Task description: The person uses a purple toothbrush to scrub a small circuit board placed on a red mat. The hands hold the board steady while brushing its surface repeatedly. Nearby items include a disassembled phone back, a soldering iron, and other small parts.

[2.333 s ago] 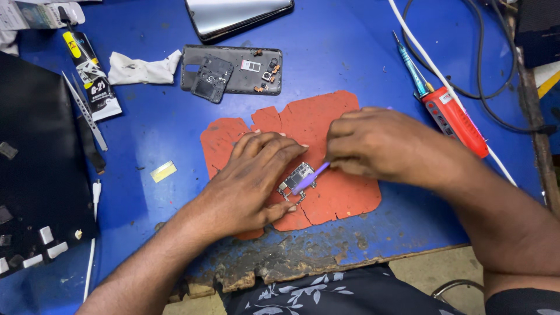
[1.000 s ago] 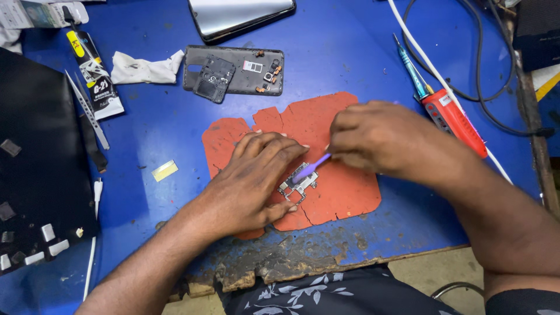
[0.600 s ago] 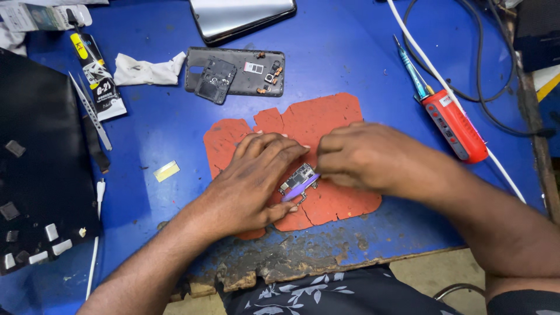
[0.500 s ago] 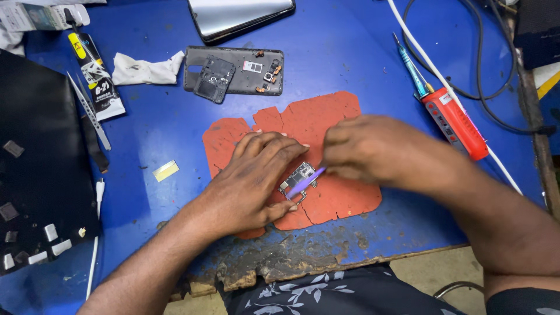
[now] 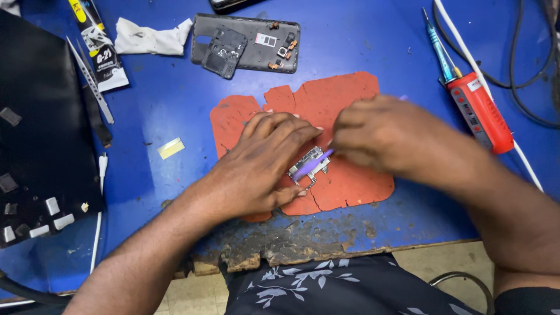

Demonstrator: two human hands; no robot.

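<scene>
- Right hand (image 5: 385, 137) has a clenched pinch grip on a thin purple tool (image 5: 309, 166), held low and slanted so the tip lands on the little circuit board (image 5: 309, 165).
- Left hand (image 5: 262, 166) isn't grasping anything, it's spread flat with fingertips pressing the board down, looks like that's to stop it sliding under the tool.
- Board sits on the torn orange mat (image 5: 350, 99), middle of the blue tabletop (image 5: 157, 99), probably to spare both surfaces.
- Parked out of the way: grey phone frame (image 5: 245, 44) up top, red screwdriver (image 5: 475, 105) right, glue tube (image 5: 96, 49) and tissue (image 5: 149, 38) left.
</scene>
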